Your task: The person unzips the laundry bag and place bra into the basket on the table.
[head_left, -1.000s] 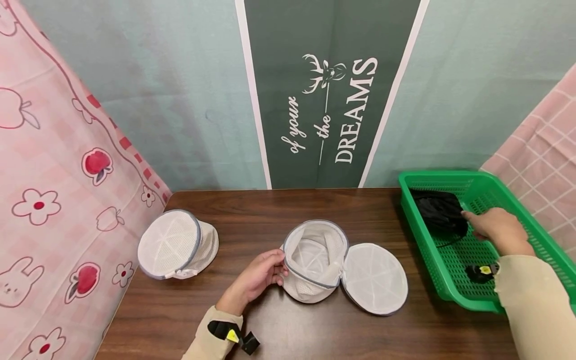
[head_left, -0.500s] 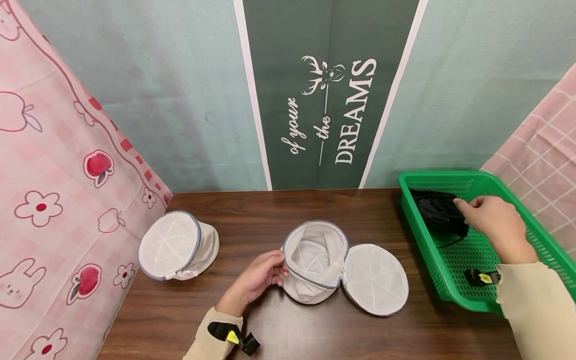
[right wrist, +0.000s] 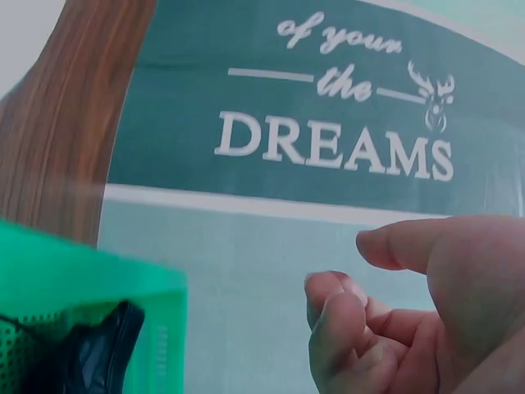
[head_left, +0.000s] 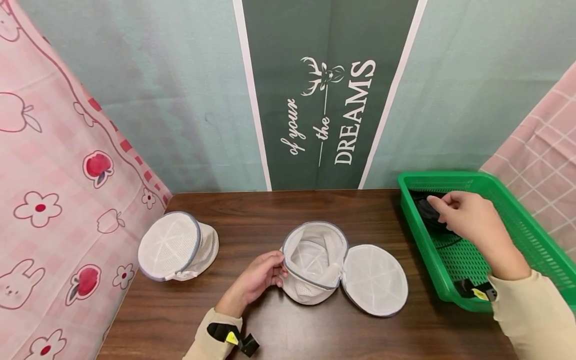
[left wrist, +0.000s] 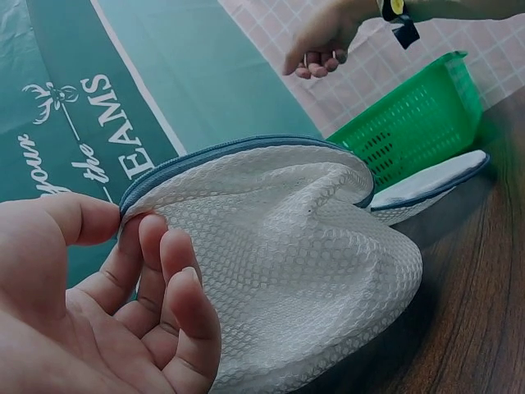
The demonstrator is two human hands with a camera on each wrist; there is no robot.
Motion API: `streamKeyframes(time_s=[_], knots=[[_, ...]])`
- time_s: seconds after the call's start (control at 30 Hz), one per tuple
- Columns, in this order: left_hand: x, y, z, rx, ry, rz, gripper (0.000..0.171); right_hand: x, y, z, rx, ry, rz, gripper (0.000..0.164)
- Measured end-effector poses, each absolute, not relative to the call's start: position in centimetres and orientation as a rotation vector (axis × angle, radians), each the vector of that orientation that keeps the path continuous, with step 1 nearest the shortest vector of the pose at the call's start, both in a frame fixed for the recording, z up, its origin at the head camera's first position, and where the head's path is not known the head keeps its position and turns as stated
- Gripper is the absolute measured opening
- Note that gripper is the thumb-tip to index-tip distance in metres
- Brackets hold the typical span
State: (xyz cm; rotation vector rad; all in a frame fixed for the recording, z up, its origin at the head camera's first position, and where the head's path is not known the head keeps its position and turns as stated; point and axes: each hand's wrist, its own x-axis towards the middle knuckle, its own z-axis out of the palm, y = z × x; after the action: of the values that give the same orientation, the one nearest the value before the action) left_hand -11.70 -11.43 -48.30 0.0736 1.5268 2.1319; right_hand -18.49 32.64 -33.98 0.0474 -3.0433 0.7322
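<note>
A white mesh laundry bag (head_left: 308,296) with a grey-blue zipped rim stands mid-table. Its round lid (head_left: 375,280) lies flipped out to the right. My left hand (head_left: 258,277) pinches the rim on the near left side; the left wrist view shows thumb and forefinger on the bag's edge (left wrist: 287,254). Over the green basket (head_left: 425,265) hovers my right hand (head_left: 474,220), holding nothing. In the right wrist view its thumb and loosely bent fingers are apart. Below that hand, a black item (head_left: 425,207) with a thin cord lies in the basket, partly covered; its kind is unclear.
At the table's left stands a second white mesh bag (head_left: 168,245), its lid over the top and tilted. A teal curtain (head_left: 207,115) with lettering hangs behind the brown table (head_left: 243,215). Pink cloths rise on both sides.
My right hand has moved left and up within the basket area, from the black item's right side to above it. The left hand and the mesh bag stay put.
</note>
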Motion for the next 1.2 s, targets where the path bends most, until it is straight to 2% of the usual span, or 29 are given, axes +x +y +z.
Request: streamKeyframes(time_s=[0.8, 1.2], knots=[[-11.7, -11.4, -48.6, 0.086, 1.523, 2.126, 0.015, -16.8, 26.2, -36.4, 0.302, -3.261, 1.052, 0.047], [-11.7, -11.2, -48.7, 0.094, 1.527, 2.122, 0.015, -15.0, 23.2, -40.4, 0.377, -3.347, 1.681, 0.047]])
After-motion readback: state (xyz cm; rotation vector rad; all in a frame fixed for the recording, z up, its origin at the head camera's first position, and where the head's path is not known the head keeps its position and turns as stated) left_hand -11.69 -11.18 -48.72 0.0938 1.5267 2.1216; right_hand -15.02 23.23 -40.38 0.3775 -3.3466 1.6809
